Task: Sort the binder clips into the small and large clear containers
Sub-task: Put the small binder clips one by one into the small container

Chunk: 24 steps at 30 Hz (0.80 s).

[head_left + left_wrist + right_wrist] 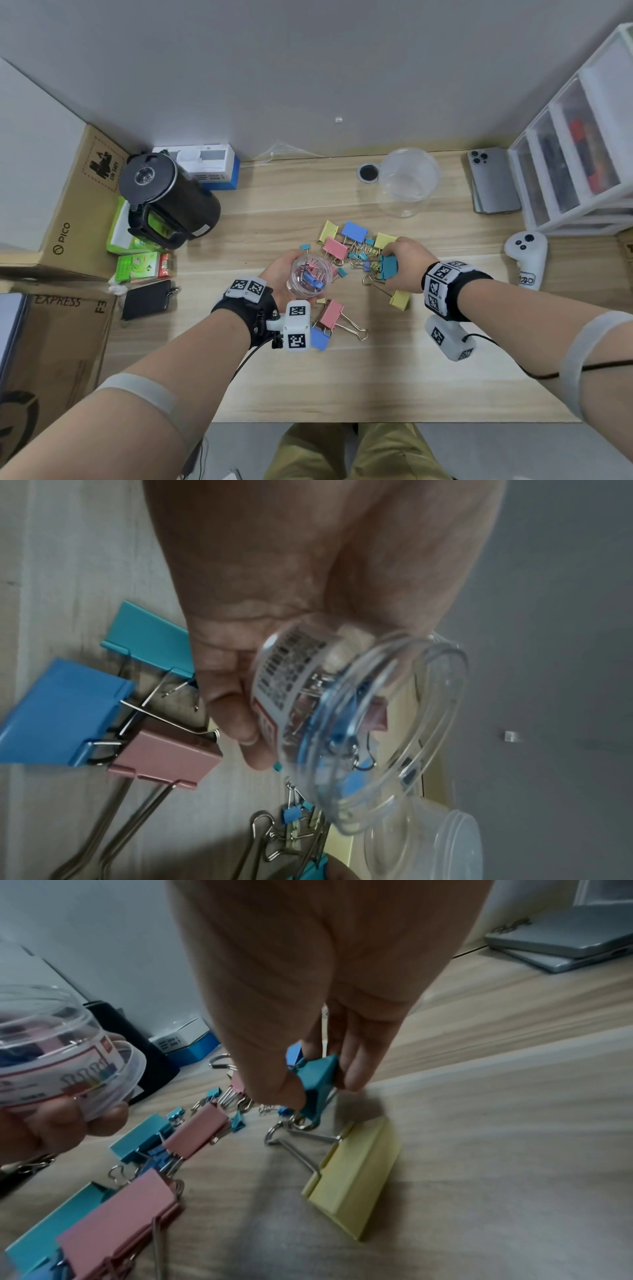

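Observation:
My left hand (279, 275) holds the small clear container (310, 275) above the desk; it has a few small clips inside and a printed label (291, 666) on its wall. My right hand (404, 263) pinches a large teal binder clip (316, 1081) between thumb and fingers, just over the pile of mixed pink, blue and yellow clips (346, 245). A large yellow clip (356, 1175) lies under the right hand. The large clear container (407, 181) stands open at the back of the desk, with nothing visible in it.
A black kettle (168, 198) and cardboard boxes (58, 219) crowd the left side. Phones (489, 181) and a white drawer unit (579, 154) stand at the right, with a white controller (525, 260) beside them. More large clips (334, 317) lie near my left wrist.

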Available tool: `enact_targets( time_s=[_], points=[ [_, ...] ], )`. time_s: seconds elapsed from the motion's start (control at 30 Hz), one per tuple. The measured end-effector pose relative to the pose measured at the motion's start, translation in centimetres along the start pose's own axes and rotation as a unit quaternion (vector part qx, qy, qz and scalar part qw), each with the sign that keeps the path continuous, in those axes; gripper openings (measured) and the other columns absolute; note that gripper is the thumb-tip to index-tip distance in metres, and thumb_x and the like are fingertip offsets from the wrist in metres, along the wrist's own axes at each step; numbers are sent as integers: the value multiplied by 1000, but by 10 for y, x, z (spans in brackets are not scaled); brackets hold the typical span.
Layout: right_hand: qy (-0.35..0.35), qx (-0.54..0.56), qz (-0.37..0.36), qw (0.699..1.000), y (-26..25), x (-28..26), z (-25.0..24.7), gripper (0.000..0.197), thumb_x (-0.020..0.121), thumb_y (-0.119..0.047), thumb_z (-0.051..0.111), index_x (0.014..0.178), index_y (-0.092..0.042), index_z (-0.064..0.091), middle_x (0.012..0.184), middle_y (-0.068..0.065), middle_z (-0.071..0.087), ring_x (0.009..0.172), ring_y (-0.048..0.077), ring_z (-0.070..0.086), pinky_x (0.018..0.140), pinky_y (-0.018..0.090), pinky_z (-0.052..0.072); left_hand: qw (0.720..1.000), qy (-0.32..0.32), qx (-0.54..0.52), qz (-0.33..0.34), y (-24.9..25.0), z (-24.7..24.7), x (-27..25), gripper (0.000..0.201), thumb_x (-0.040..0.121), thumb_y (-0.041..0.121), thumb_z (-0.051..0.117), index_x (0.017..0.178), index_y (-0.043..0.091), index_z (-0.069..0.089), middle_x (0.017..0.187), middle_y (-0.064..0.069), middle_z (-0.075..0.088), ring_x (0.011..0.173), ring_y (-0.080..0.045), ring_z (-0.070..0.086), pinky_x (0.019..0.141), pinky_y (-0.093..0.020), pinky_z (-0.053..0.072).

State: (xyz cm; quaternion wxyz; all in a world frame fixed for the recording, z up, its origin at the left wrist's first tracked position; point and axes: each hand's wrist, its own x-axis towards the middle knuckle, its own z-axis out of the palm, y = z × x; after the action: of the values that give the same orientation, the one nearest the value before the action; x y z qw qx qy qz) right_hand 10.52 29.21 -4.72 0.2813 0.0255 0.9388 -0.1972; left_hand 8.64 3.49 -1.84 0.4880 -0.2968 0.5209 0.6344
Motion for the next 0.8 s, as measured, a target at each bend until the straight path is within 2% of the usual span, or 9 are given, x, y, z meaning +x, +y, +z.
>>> enact_targets(
  time_s=[0.1,0.23,0.3,0.37,0.47,0.57,0.63,0.7,0.8],
  points=[
    [8,-32,29,999,7,-2,-8,58,73,-37,79,119,-10,57,110,7,49,95,25,57,81,33,50,1000,-4,2,5,3,6,0,54,100,46,33,117,3,61,97,-18,68,67,-31,64,53,-29,50],
    [-27,-95,48,994,22,-11,-17,39,80,-23,76,108,-17,49,107,6,44,94,28,60,77,32,51,1000,-13,3,3,3,11,3,55,103,47,27,110,3,60,89,-19,66,55,-31,64,49,-28,49],
    [-40,-128,59,989,28,-13,-15,37,81,-7,69,114,-8,54,110,9,45,95,29,61,75,31,51,1000,-16,3,4,2,12,3,55,103,46,26,110,3,59,83,-18,68,49,-30,64,46,-27,51],
    [-47,-144,60,987,30,-11,-11,41,78,2,66,116,-5,55,105,7,42,92,28,60,74,32,53,1000,-16,-8,4,1,13,3,53,104,45,27,115,2,58,79,-17,69,51,-29,66,44,-28,52],
    [-50,-171,52,983,25,-9,-7,50,76,-6,69,122,-10,50,106,6,44,97,28,59,71,35,50,1000,-17,-1,9,0,12,5,51,103,43,30,121,4,57,83,-14,69,59,-28,66,45,-27,52],
    [-9,-230,22,973,15,-8,-5,55,74,-24,69,123,-15,48,115,7,49,106,26,51,78,36,45,1000,-20,8,3,-1,11,5,51,102,44,31,111,5,63,83,-13,69,60,-27,64,45,-28,51],
    [37,-186,-15,982,8,-5,-4,42,75,-26,63,115,-16,54,111,6,51,103,26,51,79,36,45,1000,-24,5,0,0,12,2,50,102,43,32,105,5,64,79,-13,69,55,-27,64,45,-27,51],
    [34,-98,-57,993,-4,1,-1,37,80,-22,60,116,-16,58,112,4,52,102,27,55,81,35,48,1000,-19,6,4,1,11,1,50,101,44,32,102,5,64,81,-14,69,54,-28,63,46,-27,50],
    [8,-59,-90,994,-18,11,7,39,84,-23,66,121,-16,57,117,3,54,105,26,57,85,34,48,1000,-12,-6,6,3,9,-1,52,100,46,34,105,5,66,101,-18,65,71,-31,62,51,-30,50]
  ],
)
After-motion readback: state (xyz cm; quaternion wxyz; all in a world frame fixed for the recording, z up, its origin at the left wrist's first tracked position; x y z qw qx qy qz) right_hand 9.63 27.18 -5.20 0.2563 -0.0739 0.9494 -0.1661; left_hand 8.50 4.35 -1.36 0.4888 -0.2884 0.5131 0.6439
